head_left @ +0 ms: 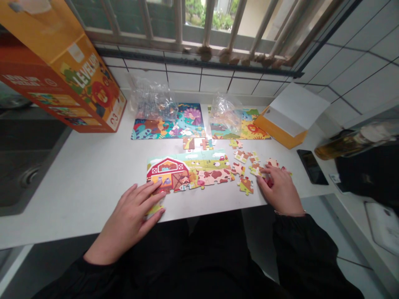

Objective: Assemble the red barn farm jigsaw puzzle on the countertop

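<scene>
A partly joined farm jigsaw puzzle [193,168], with a red barn and a spotted cow, lies on the white counter. My left hand [135,211] rests flat at its lower left corner, fingers stretched over the edge and partly covering a yellow-green piece [155,206]. On the right, among several loose puzzle pieces [239,168], is my right hand [278,187]. Its fingers are spread and touch the pieces, some hidden beneath them. Between the hands, one loose piece [246,185] lies close to the puzzle's right end.
An orange puzzle box [90,83] stands at the back left beside a sink [28,166]. Plastic bags [152,99] lie on two picture sheets [190,120] by the wall. At right are an open yellow box [280,126], a phone [312,167] and a bottle [339,145].
</scene>
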`<state>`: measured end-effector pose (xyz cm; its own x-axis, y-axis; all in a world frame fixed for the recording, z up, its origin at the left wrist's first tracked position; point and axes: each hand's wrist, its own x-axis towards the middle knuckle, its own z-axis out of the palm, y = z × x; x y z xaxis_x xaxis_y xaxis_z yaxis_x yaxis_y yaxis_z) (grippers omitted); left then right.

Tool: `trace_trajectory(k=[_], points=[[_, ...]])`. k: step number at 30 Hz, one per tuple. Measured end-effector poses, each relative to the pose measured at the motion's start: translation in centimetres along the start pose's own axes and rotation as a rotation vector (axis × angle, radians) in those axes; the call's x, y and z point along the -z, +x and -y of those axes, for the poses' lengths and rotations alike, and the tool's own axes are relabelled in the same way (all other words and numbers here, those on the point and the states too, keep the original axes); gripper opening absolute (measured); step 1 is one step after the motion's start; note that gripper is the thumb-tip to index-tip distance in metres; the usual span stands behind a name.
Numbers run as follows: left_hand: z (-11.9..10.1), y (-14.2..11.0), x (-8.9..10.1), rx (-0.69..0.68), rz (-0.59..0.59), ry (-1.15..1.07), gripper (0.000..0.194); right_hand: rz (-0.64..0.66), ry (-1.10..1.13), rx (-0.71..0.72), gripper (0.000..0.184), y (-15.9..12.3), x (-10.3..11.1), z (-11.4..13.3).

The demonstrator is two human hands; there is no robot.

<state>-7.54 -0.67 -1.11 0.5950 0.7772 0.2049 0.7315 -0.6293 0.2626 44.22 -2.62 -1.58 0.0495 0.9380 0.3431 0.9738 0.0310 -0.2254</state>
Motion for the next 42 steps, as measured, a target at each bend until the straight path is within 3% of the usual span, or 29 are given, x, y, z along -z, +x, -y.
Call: trace_trajectory(k=[12, 20, 25, 28, 35, 42], points=[[-0.2, 0.0, 0.2, -0.018, -0.035, 0.015, 0.048, -0.020, -0.014, -0.001, 0.023, 1.7, 0.5, -0.2], [-0.3, 0.0, 0.1, -0.014, -0.075, -0.001, 0.044, 0.030, 0.071, 0.107, 0.021, 4.3, 0.3, 3.3], [-0.4, 0.0, 0.1, -0.010, -0.092, 0.005, 0.039, 0.079, 0.166, 0.248, 0.023, 4.2, -1.2, 5.6], [-0.5, 0.0, 0.1, -0.009, -0.096, 0.014, 0.037, 0.097, 0.176, 0.255, 0.021, 3.8, -1.7, 6.1], [-0.4, 0.1, 0.0, -0.008, -0.102, 0.007, 0.037, 0.082, 0.125, 0.194, 0.026, 3.3, -0.6, 5.2], [-0.4, 0.2, 0.0, -0.002, -0.101, 0.008, 0.035, 0.048, -0.057, -0.015, 0.029, 4.9, 0.6, 0.9]])
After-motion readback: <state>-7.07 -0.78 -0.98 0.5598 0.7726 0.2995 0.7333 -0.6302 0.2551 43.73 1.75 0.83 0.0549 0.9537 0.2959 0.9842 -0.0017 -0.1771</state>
